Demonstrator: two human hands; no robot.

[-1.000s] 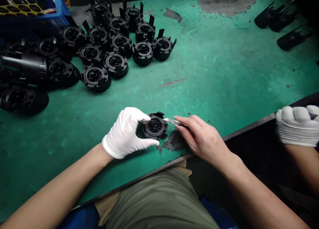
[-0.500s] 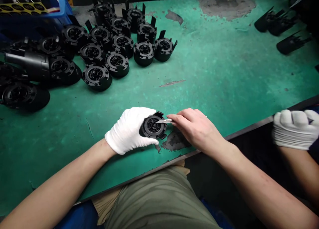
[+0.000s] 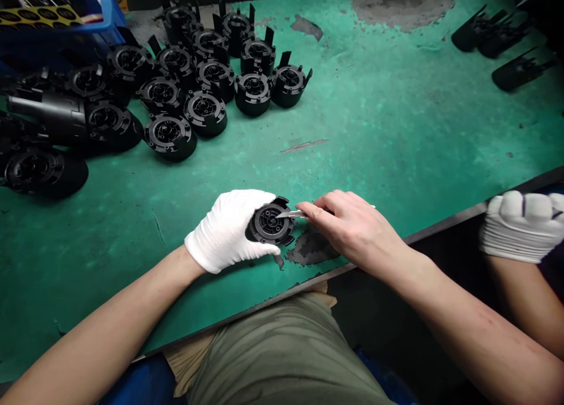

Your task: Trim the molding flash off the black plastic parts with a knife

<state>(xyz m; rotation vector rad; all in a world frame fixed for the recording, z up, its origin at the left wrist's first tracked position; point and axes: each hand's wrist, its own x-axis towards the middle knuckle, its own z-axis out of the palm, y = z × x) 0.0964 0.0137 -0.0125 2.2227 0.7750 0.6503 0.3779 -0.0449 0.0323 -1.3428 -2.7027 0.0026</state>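
Observation:
My left hand (image 3: 230,231), in a white glove, is wrapped round the left side of a round black plastic part (image 3: 269,224) near the front edge of the green table. Thin tabs stick out on the part's right side, and rings and small holes show on its face. My right hand (image 3: 348,226), ungloved, pinches a slim knife (image 3: 289,214) with a pointed metal blade. The blade's tip lies over the middle of the part's face. Most of the knife's handle is hidden in my right fingers.
Many similar black parts (image 3: 205,112) stand at the back left beside a blue bin (image 3: 103,29). A few more (image 3: 513,73) lie at the back right. Another person's gloved hand (image 3: 520,226) is at the table's right front edge (image 3: 449,223).
My right hand has shifted slightly to the right, and the knife lies a little flatter. The other person's gloved hand has moved slightly. My left hand and the part look unmoved.

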